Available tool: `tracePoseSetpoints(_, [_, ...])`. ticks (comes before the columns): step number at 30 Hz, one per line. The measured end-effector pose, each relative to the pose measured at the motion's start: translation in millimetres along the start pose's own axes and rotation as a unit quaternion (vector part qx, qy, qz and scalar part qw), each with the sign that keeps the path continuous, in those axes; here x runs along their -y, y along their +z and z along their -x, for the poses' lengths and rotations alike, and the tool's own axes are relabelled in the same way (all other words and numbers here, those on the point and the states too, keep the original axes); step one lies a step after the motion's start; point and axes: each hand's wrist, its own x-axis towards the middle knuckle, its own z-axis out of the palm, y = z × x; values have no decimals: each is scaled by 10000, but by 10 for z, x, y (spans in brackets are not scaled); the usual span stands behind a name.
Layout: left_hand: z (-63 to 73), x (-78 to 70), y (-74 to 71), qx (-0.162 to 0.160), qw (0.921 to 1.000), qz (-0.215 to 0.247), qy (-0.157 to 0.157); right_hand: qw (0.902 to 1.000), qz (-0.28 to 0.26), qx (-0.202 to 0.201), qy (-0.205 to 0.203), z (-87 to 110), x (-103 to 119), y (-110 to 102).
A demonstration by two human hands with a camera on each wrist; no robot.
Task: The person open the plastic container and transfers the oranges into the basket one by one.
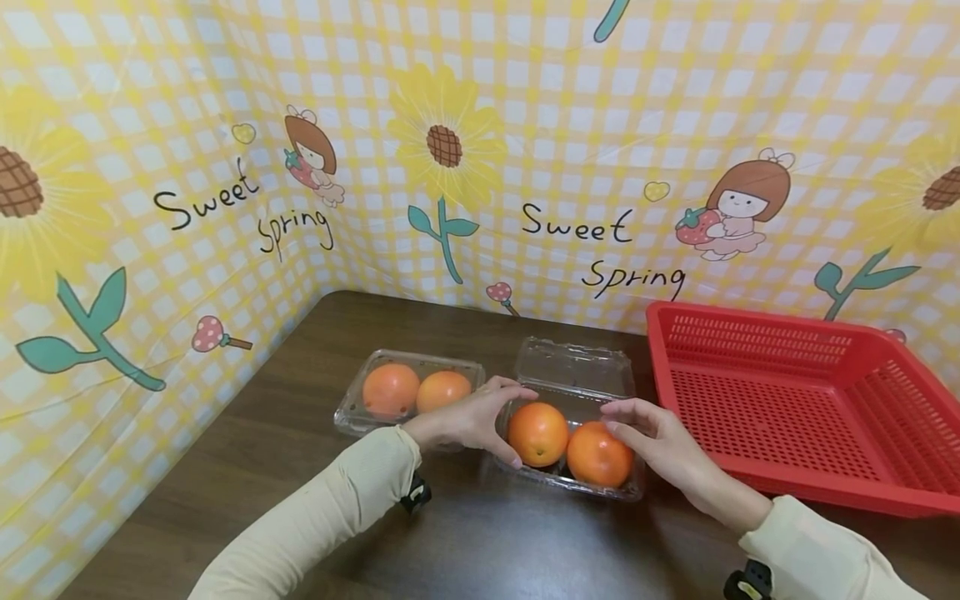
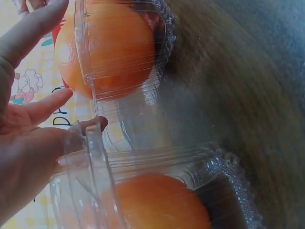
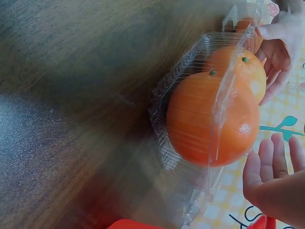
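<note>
A clear plastic clamshell box (image 1: 558, 479) stands on the table with its lid (image 1: 573, 367) folded back. Inside sit two oranges (image 1: 537, 434) (image 1: 600, 454), side by side. My left hand (image 1: 472, 419) spreads its thumb and fingers at the box's left end, close to the rim and the left orange. At the right end is my right hand (image 1: 663, 442), its fingers loosely extended beside the right orange; the right wrist view shows these fingers (image 3: 267, 160) apart from the rim. Neither hand grips an orange.
Left of the open box, partly behind my left forearm, a closed clear box (image 1: 352, 408) holds two more oranges (image 1: 391, 390). A red perforated plastic basket (image 1: 757, 483) stands at the right. A checkered, flower-printed cloth (image 1: 570, 150) hangs behind the brown table (image 1: 247, 492).
</note>
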Motion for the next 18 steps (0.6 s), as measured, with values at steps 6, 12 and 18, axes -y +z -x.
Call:
tracePoseSetpoints(6, [-14, 10, 2, 44, 9999, -147, -22, 9999, 123, -40, -100, -3, -24, 7])
tracePoseSetpoints(12, [-15, 7, 20, -47, 9996, -236, 120, 9990, 400, -165, -115, -9, -56, 40])
tracePoseSetpoints(18, [-7, 6, 21, -104, 9993, -349, 16, 9987, 430, -166, -200, -1, -82, 76])
